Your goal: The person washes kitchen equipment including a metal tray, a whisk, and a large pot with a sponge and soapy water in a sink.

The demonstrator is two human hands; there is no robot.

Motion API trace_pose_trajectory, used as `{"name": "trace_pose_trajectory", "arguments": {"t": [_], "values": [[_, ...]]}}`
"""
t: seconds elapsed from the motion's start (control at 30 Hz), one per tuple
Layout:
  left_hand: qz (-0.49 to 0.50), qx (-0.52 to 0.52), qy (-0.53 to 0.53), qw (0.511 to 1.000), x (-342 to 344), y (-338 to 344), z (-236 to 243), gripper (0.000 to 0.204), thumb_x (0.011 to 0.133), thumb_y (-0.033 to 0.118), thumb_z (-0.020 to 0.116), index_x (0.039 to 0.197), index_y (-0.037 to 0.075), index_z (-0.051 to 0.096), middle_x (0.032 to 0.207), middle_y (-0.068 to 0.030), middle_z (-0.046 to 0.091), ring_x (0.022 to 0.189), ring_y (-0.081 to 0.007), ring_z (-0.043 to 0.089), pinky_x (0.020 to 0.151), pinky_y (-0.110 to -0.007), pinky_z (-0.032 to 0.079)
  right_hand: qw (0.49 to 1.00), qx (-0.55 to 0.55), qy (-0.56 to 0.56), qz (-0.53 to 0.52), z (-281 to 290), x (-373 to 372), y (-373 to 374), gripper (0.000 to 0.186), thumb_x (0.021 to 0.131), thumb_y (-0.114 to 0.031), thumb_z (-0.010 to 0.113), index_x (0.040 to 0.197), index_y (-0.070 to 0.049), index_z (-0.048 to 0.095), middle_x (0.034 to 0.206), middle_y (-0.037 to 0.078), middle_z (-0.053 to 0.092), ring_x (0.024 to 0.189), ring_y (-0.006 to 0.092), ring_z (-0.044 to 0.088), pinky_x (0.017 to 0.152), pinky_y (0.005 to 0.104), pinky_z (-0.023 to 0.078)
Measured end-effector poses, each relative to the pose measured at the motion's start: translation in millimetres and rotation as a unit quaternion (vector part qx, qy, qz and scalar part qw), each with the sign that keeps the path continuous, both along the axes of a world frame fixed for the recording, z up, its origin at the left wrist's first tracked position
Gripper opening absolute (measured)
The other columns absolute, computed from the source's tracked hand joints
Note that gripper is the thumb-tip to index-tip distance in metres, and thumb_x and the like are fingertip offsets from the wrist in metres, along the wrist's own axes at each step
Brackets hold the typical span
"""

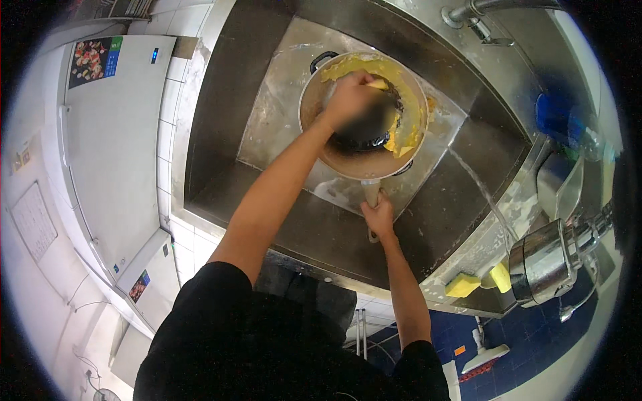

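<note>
Pan, round, tan inside, pale-rimmed, with a long beige handle (372, 192): the pan (348, 162) stood at upper centre, within a large dark steel sink (224, 127). Yellow smears (416, 110) coated its right and upper wall; the base looked dark and glossy.

Orientation: mouth toward the viewer; long axis near vertical in the frame, handle pointing to the lower edge. Black loop handles (324, 61) showed at upper left and lower right of the rim; their owner could not be told.

Grip: right hand (380, 215) closed around the handle; left hand (349, 101) inside the pan, fingers curled on a small yellow piece (378, 84). That hand and a blurred patch hid the pan's middle.

Surroundings: tall white refrigerator (117, 147), left; steel tap (483, 30), upper right; blue container (556, 119), right; two yellow sponges (463, 285) and shiny steel cylinder (543, 262), lower right.
</note>
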State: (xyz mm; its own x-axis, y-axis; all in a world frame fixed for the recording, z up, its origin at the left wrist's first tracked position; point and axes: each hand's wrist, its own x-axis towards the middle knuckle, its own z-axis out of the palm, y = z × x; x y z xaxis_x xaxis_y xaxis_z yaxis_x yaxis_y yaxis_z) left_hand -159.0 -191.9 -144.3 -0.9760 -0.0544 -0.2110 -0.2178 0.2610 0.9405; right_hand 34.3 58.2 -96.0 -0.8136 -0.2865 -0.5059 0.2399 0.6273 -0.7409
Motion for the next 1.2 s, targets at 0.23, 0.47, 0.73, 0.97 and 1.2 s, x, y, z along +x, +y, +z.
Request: {"name": "trace_pose_trajectory", "arguments": {"t": [0.23, 0.47, 0.73, 0.97, 1.2], "values": [[0.066, -0.187, 0.026, 0.980, 26, 5, 28, 0.054, 0.080, 0.015, 0.071, 0.127, -0.001, 0.052, 0.126, -0.0261, 0.054, 0.124, -0.0393, 0.049, 0.106, -0.044, 0.038, 1.000, 0.018, 0.000, 0.016, -2, 1, 2, 0.031, 0.072, -0.010, 0.069, 0.098, 0.006, 0.059, 0.093, 0.023, 0.059, 0.086, 0.0411, 0.062, 0.076, 0.0453, 0.049], [0.439, 0.007, -0.060, 0.896, 40, 29, -3, 0.067, 0.089, 0.020, 0.067, 0.139, -0.009, 0.033, 0.141, -0.0279, 0.038, 0.131, -0.0399, 0.040, 0.112, -0.043, 0.029, 1.000, 0.003, -0.008, 0.013, -8, 7, 6, 0.035, 0.072, -0.008, 0.070, 0.102, 0.007, 0.059, 0.097, 0.025, 0.059, 0.094, 0.0429, 0.059, 0.083, 0.0479, 0.047], [0.503, 0.079, 0.004, 0.861, -13, 49, -19, 0.068, 0.091, 0.017, 0.067, 0.141, -0.005, 0.026, 0.135, -0.0214, 0.042, 0.123, -0.0313, 0.046, 0.108, -0.040, 0.034, 0.998, -0.018, -0.042, 0.031, -7, 5, 1, 0.049, 0.073, -0.003, 0.069, 0.118, 0.010, 0.053, 0.111, 0.029, 0.058, 0.106, 0.0466, 0.057, 0.094, 0.0484, 0.046], [0.372, -0.016, 0.068, 0.926, -33, 87, -17, 0.048, 0.087, 0.016, 0.069, 0.126, -0.003, 0.049, 0.115, -0.0208, 0.055, 0.103, -0.0263, 0.055, 0.087, -0.037, 0.044, 0.999, 0.015, -0.005, 0.052, -2, 3, -3, 0.036, 0.073, -0.001, 0.064, 0.107, 0.008, 0.059, 0.103, 0.025, 0.060, 0.094, 0.0418, 0.062, 0.083, 0.0434, 0.050], [0.180, 0.113, -0.015, 0.977, -3, 73, -6, 0.036, 0.090, 0.018, 0.068, 0.113, -0.006, 0.056, 0.095, -0.0135, 0.062, 0.086, -0.0244, 0.062, 0.081, -0.036, 0.050, 0.999, 0.018, 0.009, 0.036, 2, -6, 9, 0.035, 0.072, -0.003, 0.066, 0.104, 0.008, 0.058, 0.100, 0.028, 0.059, 0.093, 0.0454, 0.060, 0.082, 0.0468, 0.048]]}}
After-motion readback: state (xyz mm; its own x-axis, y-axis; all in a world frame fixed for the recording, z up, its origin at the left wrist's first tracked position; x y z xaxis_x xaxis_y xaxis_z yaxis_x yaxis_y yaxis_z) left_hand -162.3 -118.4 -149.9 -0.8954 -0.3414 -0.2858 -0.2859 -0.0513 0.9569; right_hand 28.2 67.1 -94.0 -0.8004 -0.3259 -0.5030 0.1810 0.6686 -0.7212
